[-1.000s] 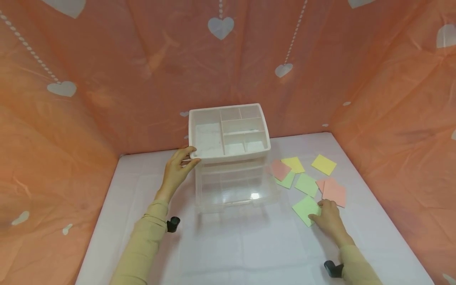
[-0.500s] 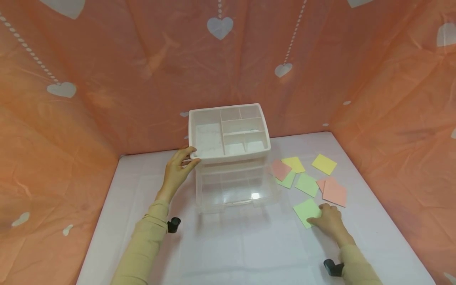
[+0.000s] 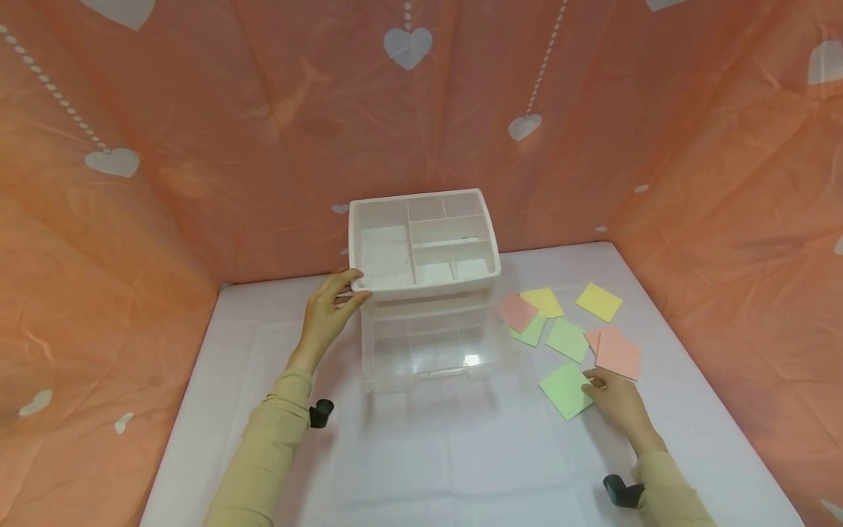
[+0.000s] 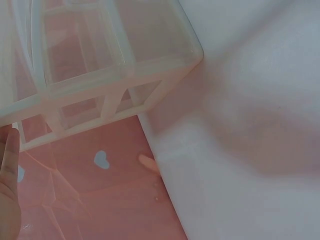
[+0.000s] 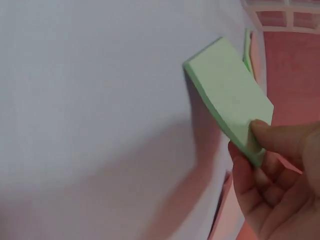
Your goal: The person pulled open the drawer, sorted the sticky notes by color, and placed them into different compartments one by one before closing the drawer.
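Note:
A white plastic storage box [image 3: 388, 289] with a divided top tray stands at the back of the table, its clear drawer [image 3: 435, 348] jutting out in front. At the tray's front left corner, my left hand [image 3: 327, 311] grips the rim between thumb and fingers. In the left wrist view, part of that hand [image 4: 9, 185] shows beside the box's slatted frame [image 4: 80, 107]. My right hand [image 3: 619, 399] pinches a green sticky note pad [image 3: 565, 391] by its right corner. The right wrist view has the thumb on top of the pad [image 5: 227, 90] and fingers beneath, its far end raised over the tabletop.
Around the right hand lie other sticky note pads: pink [image 3: 617, 353], yellow [image 3: 599, 302], green [image 3: 568, 339], and an overlapping group with a pink one [image 3: 519, 312] beside the drawer. Orange cloth [image 3: 283, 146] with hearts hangs behind and at both sides of the white-covered table [image 3: 435, 461].
My right hand has shifted slightly to the right and now pinches the green pad's corner, with more of the pad showing. The left hand has stayed at the box's corner.

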{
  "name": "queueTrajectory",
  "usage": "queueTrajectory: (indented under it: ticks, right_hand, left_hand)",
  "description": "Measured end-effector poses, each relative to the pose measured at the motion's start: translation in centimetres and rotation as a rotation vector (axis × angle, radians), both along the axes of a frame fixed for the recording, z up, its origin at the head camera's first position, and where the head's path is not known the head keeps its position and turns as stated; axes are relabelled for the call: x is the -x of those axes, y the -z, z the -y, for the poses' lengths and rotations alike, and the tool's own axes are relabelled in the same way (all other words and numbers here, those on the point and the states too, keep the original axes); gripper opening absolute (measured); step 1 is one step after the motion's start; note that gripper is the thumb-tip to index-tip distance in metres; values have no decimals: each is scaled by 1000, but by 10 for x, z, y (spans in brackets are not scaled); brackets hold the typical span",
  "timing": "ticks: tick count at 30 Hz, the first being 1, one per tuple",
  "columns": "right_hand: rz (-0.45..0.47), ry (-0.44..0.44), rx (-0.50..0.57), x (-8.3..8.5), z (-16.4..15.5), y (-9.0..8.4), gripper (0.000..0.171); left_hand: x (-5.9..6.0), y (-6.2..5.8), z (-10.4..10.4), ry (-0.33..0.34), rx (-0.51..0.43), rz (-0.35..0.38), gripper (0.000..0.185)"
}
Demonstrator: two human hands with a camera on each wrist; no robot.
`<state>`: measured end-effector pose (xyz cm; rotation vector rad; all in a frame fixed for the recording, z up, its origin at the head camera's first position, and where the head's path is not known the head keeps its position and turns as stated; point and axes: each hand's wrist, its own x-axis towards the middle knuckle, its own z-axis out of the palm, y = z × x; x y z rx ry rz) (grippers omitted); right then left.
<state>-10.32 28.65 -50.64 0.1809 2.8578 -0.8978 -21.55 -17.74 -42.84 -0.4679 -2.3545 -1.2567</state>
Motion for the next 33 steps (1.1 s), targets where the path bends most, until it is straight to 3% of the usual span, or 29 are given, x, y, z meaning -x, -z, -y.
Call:
queueTrajectory:
  ticks: [5, 10, 17, 18, 23, 25, 29, 31, 33]
  right_hand:
    - [-74, 22, 49, 5, 1, -14, 31]
    - [-84, 109, 118, 9, 2, -21, 34]
    - [-113, 207, 249, 9, 6, -37, 39]
    - [-116, 224, 274, 12, 3, -34, 40]
    - [-242, 297, 397, 42, -31, 38, 44]
    - [-272, 307, 459, 49, -37, 49, 44]
    - [-255, 338, 585, 37, -9, -7, 42]
    - [-293, 366, 649, 29, 8, -38, 37]
    - [-333, 399, 677, 25, 19, -57, 30]
  left_hand:
    - [-1, -1, 0, -3, 1, 11, 35]
    - [-1, -3, 0, -8, 2, 36, 35]
    - [0, -1, -1, 2, 3, 11, 34]
    - [0, -1, -2, 4, 3, 11, 34]
    - [0, -1, -1, -8, 6, 7, 35]
    - [0, -1, -1, -13, 6, 1, 35]
    - [0, 0, -1, -7, -2, 5, 37]
    - [0, 0, -1, -8, -2, 15, 37]
    - [-1, -1, 0, -12, -5, 23, 37]
